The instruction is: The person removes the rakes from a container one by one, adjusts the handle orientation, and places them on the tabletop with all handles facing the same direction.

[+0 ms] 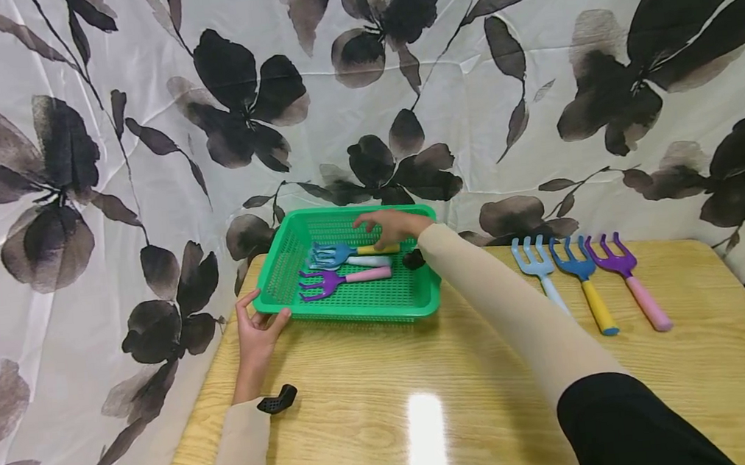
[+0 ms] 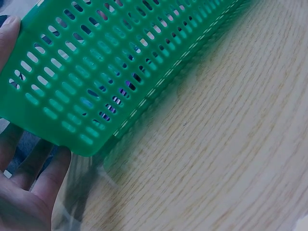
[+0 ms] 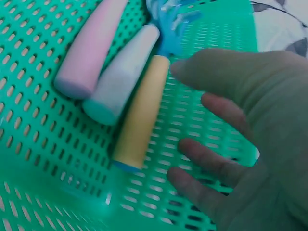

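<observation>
Green perforated plastic made up the basket (image 1: 346,311) at the far left part of the wooden table (image 1: 335,413); my left hand (image 1: 259,342) held it at its near left corner, thumb and fingers set about the rim. Inside it lay, side by side, the yellow-handled hand rake (image 3: 143,113), the white-handled hand rake (image 3: 122,79) and the pink-handled hand rake (image 1: 366,274), their tines towards the left; my right hand (image 1: 400,228) hung over the yellow handle, fingers spread and loosely bent, with nothing gripped; the thumb tip was just beside the upper end of that handle, and I could not tell whether it touched.

I judged the rake light and stiff; the smooth, rounded handle might slip a little, so its middle seemed the surest place to take hold, clear of the tangled blue tines; the basket's thin wall would likely flex, its rim giving the firmer grip. To the right, on the table, lay a light-blue hand rake (image 1: 536,268), a blue-and-yellow hand rake (image 1: 595,303) and a purple-and-pink hand rake (image 1: 646,299).
</observation>
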Motion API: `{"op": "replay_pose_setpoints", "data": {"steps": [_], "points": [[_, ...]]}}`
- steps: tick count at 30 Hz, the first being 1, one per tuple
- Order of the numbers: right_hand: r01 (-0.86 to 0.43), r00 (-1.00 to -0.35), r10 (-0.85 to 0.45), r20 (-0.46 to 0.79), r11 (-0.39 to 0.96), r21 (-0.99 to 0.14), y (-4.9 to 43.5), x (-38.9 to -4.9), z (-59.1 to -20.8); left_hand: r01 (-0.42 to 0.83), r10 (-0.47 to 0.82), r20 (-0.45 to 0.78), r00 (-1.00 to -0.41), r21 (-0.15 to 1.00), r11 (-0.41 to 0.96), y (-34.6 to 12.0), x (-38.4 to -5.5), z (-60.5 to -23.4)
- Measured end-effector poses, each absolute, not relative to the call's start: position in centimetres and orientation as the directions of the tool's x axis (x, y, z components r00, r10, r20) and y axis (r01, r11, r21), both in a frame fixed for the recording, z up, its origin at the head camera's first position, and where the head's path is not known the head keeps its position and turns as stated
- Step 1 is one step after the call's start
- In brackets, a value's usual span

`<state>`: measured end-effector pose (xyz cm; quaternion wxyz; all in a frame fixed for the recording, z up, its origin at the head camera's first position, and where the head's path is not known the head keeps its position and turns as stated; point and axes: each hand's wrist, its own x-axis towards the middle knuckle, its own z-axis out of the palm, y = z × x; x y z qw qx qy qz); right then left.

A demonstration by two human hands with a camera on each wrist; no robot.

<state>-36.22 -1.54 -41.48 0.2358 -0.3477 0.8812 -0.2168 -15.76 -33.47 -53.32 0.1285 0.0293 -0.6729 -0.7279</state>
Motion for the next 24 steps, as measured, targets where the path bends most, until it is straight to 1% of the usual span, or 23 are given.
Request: {"op": "replay_pose_setpoints", "data": {"steps": [6,10,14,21,24], "points": [[-0.472,-0.659,-0.667,-0.347,0.726,-0.500,-2.5,-36.2,-43.2,0.160,-0.229,0.145,-0.963,0.986,-0.047,-33.5,-15.8,-53.5],[-0.480,-0.655,-0.667,-0.354,0.730,-0.487,-2.7,-36.0,-43.6,0.165,-0.233,0.151,-0.961,0.985,-0.043,-33.7,-16.0,-53.6],[-0.466,-0.655,-0.668,-0.354,0.725,-0.507,-2.7,-35.7,-43.7,0.170,-0.238,0.154,-0.959,0.984,-0.047,-33.5,-16.0,-53.5],[-0.473,-0.661,-0.654,-0.367,0.744,-0.472,-2.7,-35.6,-44.1,0.167,-0.226,0.148,-0.963,0.984,-0.066,-33.6,-16.0,-53.4],[-0.471,-0.659,-0.654,-0.372,0.744,-0.474,-2.8,-35.6,-44.4,0.159,-0.221,0.139,-0.965,0.984,-0.075,-33.7,-15.9,-53.4]]}}
